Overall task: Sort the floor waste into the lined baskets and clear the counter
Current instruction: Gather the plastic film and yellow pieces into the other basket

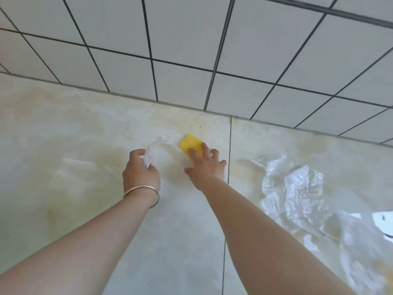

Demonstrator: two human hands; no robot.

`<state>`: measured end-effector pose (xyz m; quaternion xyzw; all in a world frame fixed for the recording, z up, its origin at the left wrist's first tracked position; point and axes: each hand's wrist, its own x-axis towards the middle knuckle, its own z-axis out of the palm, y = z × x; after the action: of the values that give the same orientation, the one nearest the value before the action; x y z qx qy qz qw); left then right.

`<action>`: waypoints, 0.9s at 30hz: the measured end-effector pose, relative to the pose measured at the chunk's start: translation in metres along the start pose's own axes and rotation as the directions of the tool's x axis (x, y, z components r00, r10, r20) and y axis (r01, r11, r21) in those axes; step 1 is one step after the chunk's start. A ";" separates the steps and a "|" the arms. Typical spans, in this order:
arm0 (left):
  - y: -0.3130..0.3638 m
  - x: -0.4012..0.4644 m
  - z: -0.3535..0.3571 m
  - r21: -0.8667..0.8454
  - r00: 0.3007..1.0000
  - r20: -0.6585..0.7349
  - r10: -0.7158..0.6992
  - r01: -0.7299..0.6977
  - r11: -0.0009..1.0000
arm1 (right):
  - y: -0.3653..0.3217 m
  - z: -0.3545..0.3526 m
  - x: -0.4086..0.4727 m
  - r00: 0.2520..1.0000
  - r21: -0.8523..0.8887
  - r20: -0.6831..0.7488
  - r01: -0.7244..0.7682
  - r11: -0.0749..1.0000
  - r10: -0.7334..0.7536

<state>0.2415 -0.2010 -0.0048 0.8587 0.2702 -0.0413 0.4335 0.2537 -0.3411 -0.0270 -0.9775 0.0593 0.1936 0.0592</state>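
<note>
Yellow ribbed basket (190,143), unlabelled, lies under the right hand's (205,167) spread fingers; left hand (140,173) clutches clear plastic (152,154).

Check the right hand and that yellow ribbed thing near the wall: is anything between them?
Nothing visible stands between them. The right hand already rests its fingers on the yellow ribbed piece. Thin clear plastic lies beside and partly around the piece, and the left hand grips that plastic's other end. No basket is in view.
</note>
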 end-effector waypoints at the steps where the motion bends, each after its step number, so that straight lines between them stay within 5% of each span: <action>1: -0.002 0.000 0.000 0.011 1.000 -0.008 -0.004 0.004 1.000 | 0.000 0.002 -0.003 0.999 0.001 -0.031 0.018 1.000 -0.018; 6: -0.009 -0.025 0.004 0.022 0.997 -0.002 -0.080 0.080 0.997 | 0.014 0.011 -0.048 0.997 0.343 0.076 -0.039 0.939 0.014; 9: 0.007 -0.050 0.012 -0.034 0.993 0.019 -0.116 0.116 0.993 | 0.036 0.000 -0.079 0.983 0.579 0.071 -0.178 0.796 0.169; 16: 0.071 -0.131 0.058 -0.080 0.980 0.195 -0.045 0.062 0.995 | 0.128 -0.053 -0.145 0.939 0.860 0.009 -0.183 0.477 0.344; 21: 0.107 -0.179 0.103 0.054 0.919 0.376 0.118 -0.149 0.987 | 0.218 -0.073 -0.190 0.796 0.905 -0.081 -0.194 0.379 0.599; 27: 0.128 -0.220 0.154 0.180 0.839 0.465 0.281 -0.401 0.898 | 0.314 -0.033 -0.231 0.560 0.837 -0.038 -0.435 0.333 0.828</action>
<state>0.1435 -0.4743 0.0595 0.9137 0.0017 -0.1863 0.3613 0.0106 -0.6334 0.0634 -0.7609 0.5356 -0.0820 0.3571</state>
